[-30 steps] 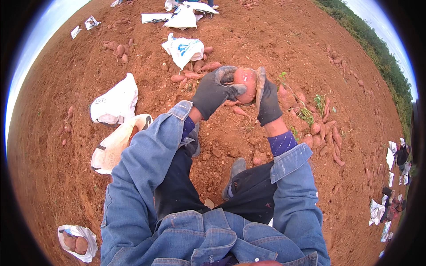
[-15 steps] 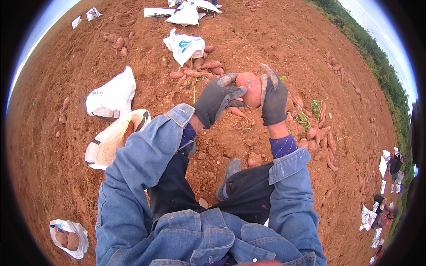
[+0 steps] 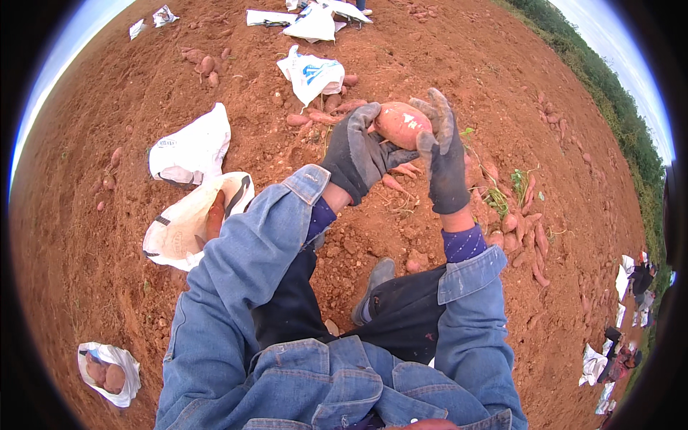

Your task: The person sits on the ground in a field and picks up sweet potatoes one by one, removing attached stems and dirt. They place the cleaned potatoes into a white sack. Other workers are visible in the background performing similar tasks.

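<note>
Between my two gloved hands, above the red soil, is a large reddish sweet potato (image 3: 401,123) with pale scuffed patches. My left hand (image 3: 358,150), in a dark soil-stained glove, is closed around its left end. The fingers and thumb of my right hand (image 3: 446,158) bend around the opposite end. Beyond my left hand lies a small heap of sweet potatoes (image 3: 324,117). A larger heap (image 3: 527,231), with green vines among it, is to the right of my right wrist. The palm sides of both gloves are only partly visible.
To the left lie a white sack (image 3: 192,147) and an open sack (image 3: 172,233) with sweet potatoes inside. Another filled bag (image 3: 131,362) stands at lower left. A white-and-blue sack (image 3: 312,75) and several white sacks (image 3: 315,23) lie farther off. People and sacks (image 3: 595,364) are at far right.
The sweet potato has turned from upright to more sideways in my hands. My right hand has tilted, its fingers higher and its thumb now in front of the sweet potato's end.
</note>
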`<state>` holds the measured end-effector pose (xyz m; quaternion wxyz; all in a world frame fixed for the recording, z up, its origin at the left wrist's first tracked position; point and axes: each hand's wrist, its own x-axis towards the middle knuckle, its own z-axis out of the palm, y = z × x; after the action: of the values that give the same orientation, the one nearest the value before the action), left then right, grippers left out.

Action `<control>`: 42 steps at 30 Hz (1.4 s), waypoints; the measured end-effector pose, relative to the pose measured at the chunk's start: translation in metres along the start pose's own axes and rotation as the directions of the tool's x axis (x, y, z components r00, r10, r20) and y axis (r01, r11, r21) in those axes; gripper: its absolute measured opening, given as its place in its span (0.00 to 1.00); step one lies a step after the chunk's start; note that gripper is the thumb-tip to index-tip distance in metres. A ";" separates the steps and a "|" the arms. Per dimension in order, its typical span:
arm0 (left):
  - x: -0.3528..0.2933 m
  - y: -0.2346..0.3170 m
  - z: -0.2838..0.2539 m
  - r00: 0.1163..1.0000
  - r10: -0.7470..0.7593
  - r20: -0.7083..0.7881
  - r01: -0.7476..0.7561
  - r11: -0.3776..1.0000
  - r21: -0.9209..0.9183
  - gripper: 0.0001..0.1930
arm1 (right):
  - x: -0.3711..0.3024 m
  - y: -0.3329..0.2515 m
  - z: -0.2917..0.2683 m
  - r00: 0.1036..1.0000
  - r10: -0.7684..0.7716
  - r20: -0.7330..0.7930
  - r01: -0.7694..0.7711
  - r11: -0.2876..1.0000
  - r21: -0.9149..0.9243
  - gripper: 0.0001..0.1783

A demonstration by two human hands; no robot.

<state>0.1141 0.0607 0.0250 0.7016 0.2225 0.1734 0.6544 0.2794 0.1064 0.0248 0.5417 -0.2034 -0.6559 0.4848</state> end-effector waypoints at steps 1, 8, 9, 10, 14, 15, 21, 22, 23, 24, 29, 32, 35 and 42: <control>0.000 -0.003 0.002 0.998 -0.063 0.032 0.061 0.997 0.045 0.26 | -0.002 0.000 -0.001 0.995 -0.056 0.083 0.065 0.993 -0.102 0.33; -0.009 -0.013 0.008 0.925 -0.358 -0.130 0.380 0.839 0.389 0.36 | -0.001 0.004 -0.014 0.996 -0.062 -0.062 0.042 0.958 -0.284 0.19; -0.011 -0.016 0.010 0.915 -0.367 -0.166 0.402 0.808 0.430 0.37 | 0.000 0.003 -0.015 0.995 -0.012 -0.098 -0.016 0.960 -0.280 0.21; -0.013 -0.019 0.012 0.902 -0.363 -0.232 0.431 0.781 0.452 0.35 | 0.003 0.003 -0.015 0.975 0.159 -0.153 -0.174 0.980 -0.093 0.24; -0.025 -0.038 0.025 0.951 -0.249 -0.184 0.304 0.639 0.707 0.32 | 0.004 0.005 -0.014 0.921 0.357 -0.155 -0.308 0.912 0.272 0.28; -0.026 -0.042 0.028 0.951 -0.187 -0.246 0.305 0.690 0.656 0.31 | 0.004 0.008 -0.014 0.919 0.362 -0.154 -0.302 0.900 0.313 0.25; -0.021 -0.049 0.025 0.923 -0.003 -0.385 0.315 0.583 0.749 0.27 | 0.012 0.048 -0.057 0.964 0.265 0.010 -0.266 0.964 0.028 0.21; -0.018 -0.051 0.025 0.929 -0.046 -0.368 0.315 0.621 0.718 0.23 | 0.017 0.057 -0.070 0.944 0.326 -0.053 -0.320 0.942 0.099 0.21; -0.014 -0.054 0.026 0.953 0.007 -0.304 0.227 0.647 0.728 0.20 | 0.020 0.067 -0.083 0.922 0.368 -0.125 -0.349 0.925 0.151 0.21; -0.011 -0.056 0.027 0.969 0.060 -0.238 0.138 0.668 0.731 0.16 | 0.019 0.078 -0.096 0.930 0.359 -0.077 -0.343 0.925 0.163 0.21; 0.000 -0.045 0.028 0.938 0.244 -0.248 -0.187 0.955 0.231 0.14 | 0.020 0.113 -0.141 0.754 0.646 -0.117 -0.615 0.758 0.219 0.21; -0.015 -0.008 0.013 0.913 0.299 -0.277 -0.231 0.939 0.255 0.23 | 0.012 0.122 -0.149 0.751 0.647 -0.132 -0.659 0.746 -0.092 0.20; -0.065 0.031 -0.017 0.864 0.305 -0.401 -0.190 0.935 0.301 0.27 | 0.006 0.125 -0.155 0.750 0.645 -0.143 -0.661 0.726 -0.191 0.21; -0.212 0.133 -0.133 0.600 0.775 -0.200 0.649 -0.325 0.688 0.35 | 0.003 0.131 -0.168 0.752 0.631 -0.191 -0.657 0.691 -0.302 0.19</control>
<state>-0.0863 -0.1327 -0.0255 -0.0440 0.3794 0.8856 0.2642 0.3967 0.2368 -0.0959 0.3150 -0.5308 -0.5982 0.5111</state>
